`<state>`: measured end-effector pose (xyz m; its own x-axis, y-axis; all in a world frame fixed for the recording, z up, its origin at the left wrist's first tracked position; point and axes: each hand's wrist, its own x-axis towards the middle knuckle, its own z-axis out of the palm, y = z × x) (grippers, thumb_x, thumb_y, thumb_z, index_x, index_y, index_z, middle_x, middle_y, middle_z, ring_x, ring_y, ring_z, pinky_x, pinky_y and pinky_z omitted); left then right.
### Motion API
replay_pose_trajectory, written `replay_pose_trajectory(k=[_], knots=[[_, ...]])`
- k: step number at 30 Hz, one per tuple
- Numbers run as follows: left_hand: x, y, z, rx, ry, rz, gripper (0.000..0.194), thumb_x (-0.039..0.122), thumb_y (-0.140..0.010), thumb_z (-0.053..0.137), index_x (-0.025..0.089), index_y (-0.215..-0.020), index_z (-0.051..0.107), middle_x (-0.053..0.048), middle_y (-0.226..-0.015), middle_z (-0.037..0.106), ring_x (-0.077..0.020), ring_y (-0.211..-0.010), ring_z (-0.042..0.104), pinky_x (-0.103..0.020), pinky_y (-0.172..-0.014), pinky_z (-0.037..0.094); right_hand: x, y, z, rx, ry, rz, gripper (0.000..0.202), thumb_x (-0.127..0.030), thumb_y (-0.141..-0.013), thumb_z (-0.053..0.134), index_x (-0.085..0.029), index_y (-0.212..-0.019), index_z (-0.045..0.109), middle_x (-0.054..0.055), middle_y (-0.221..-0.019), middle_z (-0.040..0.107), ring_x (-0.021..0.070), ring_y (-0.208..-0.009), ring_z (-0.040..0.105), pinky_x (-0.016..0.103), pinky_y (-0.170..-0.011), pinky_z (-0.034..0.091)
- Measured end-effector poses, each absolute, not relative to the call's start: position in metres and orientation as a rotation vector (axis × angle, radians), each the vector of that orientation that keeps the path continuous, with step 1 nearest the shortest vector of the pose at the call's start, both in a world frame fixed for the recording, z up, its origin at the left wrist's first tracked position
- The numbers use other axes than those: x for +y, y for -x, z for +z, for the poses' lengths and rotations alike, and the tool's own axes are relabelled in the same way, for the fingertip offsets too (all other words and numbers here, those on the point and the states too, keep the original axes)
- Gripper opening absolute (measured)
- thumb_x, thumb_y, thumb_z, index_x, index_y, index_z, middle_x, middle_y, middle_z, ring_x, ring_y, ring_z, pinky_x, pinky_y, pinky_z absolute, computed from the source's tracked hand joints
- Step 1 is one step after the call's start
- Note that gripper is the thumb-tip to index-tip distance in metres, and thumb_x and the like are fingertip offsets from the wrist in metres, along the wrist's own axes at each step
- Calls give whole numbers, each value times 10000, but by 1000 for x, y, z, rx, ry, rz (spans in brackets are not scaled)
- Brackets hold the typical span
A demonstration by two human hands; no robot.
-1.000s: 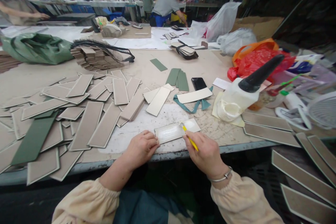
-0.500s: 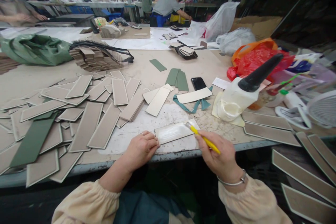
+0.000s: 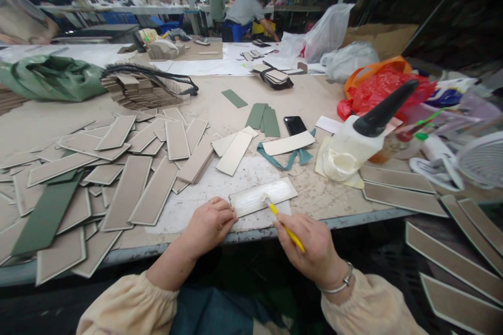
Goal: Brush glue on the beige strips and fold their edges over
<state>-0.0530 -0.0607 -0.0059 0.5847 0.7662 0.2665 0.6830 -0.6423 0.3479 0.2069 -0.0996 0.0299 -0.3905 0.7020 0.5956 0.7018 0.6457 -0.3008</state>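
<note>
A pale rectangular panel (image 3: 251, 200), its top wet and glossy with white streaks, lies at the table's front edge. My left hand (image 3: 212, 224) has its fingers curled together, pinching the panel's left end. In my right hand (image 3: 308, 243) is a yellow-handled brush (image 3: 288, 231), gripped like a pen. The bristles touch the panel near its middle. Under the panel is a stained white sheet (image 3: 173, 209). Just behind lie a bare cream panel (image 3: 234, 153) and another cream panel (image 3: 288, 143) on a teal strap (image 3: 281, 163).
Many beige panels (image 3: 128, 193) are heaped at the left. At right stand a white glue bottle (image 3: 348, 149) with a black nozzle and a red plastic bag (image 3: 377, 91). A phone (image 3: 294, 125) lies behind. More edged panels (image 3: 451, 256) lie low at the right. People work farther back.
My right hand has drawn the brush left and nearer to me, from the panel's right end to about its middle. My left hand keeps its place on the panel's left end.
</note>
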Motion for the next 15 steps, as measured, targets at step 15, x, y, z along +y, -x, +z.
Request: replay_pose_trajectory(k=[15], knots=[[-61,54,-7,1214,-2594,583,195,225,-911,526,188,-803,684,-53,-838,670,-172,-856,593,-294,-761,515,-90,-215,27,-2069,1160,-113,121,-156,-896,560,-146,-1008,603,77,-807,682,166,-729,643,268,-667,491]])
